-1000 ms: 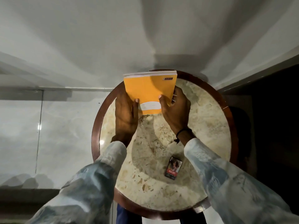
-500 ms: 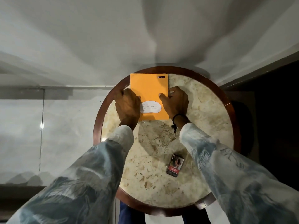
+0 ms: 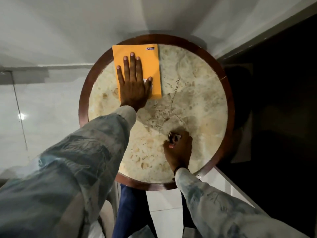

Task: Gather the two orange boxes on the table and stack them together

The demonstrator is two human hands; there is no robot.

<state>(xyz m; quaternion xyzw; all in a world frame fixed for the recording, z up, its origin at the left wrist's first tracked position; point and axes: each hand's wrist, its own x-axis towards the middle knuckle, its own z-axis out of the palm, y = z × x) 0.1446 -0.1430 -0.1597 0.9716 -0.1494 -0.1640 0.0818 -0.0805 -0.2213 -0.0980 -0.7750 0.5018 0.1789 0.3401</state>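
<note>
A flat orange box (image 3: 151, 62), thin like a booklet, lies at the far left of the round marble table (image 3: 197, 93). Only one orange face shows; whether a second one lies under it I cannot tell. My left hand (image 3: 133, 83) rests flat on it, palm down, fingers spread. My right hand (image 3: 178, 148) is near the table's front right, fingers curled around a small dark card (image 3: 174, 137) with a picture on it.
The table has a dark wooden rim (image 3: 82, 107). A pale wall and a white floor lie to the left and behind. A dark area borders the table on the right. Blue trouser legs (image 3: 130, 212) show below the table's near edge.
My right hand left the orange box and came back to the small card near the front. My left hand shifted from the box's left edge to lie flat on top.
</note>
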